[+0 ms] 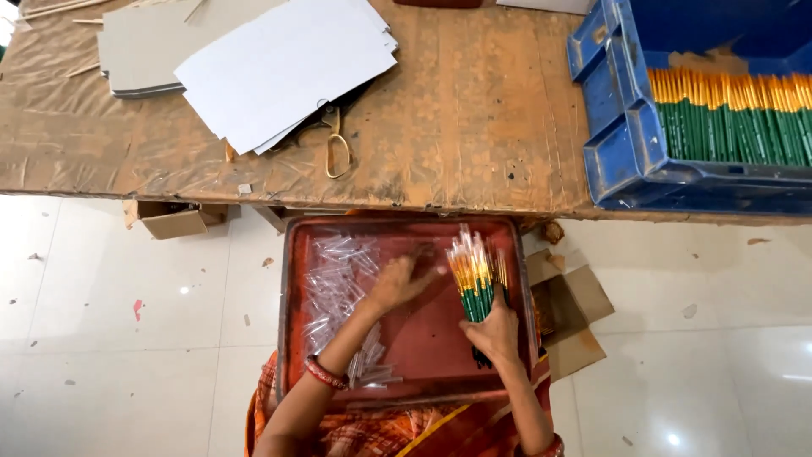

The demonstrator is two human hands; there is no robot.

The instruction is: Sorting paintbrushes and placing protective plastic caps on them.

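Observation:
A red tray (pixel 423 338) rests on my lap. My right hand (pixel 495 332) grips a bundle of green-handled paintbrushes (pixel 475 275) with orange ferrules and clear caps on the tips, held fanned over the tray's right side. My left hand (pixel 397 283) hovers over the tray's middle with fingers spread toward the brush tips, and I cannot tell whether it holds anything. A heap of small clear plastic caps (pixel 338 288) lies along the tray's left side, under my left forearm, which wears red bangles.
A brown table wrapped in plastic film (pixel 474 110) stands ahead, carrying white and grey card sheets (pixel 279 63) and scissors (pixel 337 140). A blue crate (pixel 617 144) full of similar brushes sits at right. Cardboard pieces (pixel 571 309) lie on the white tiled floor.

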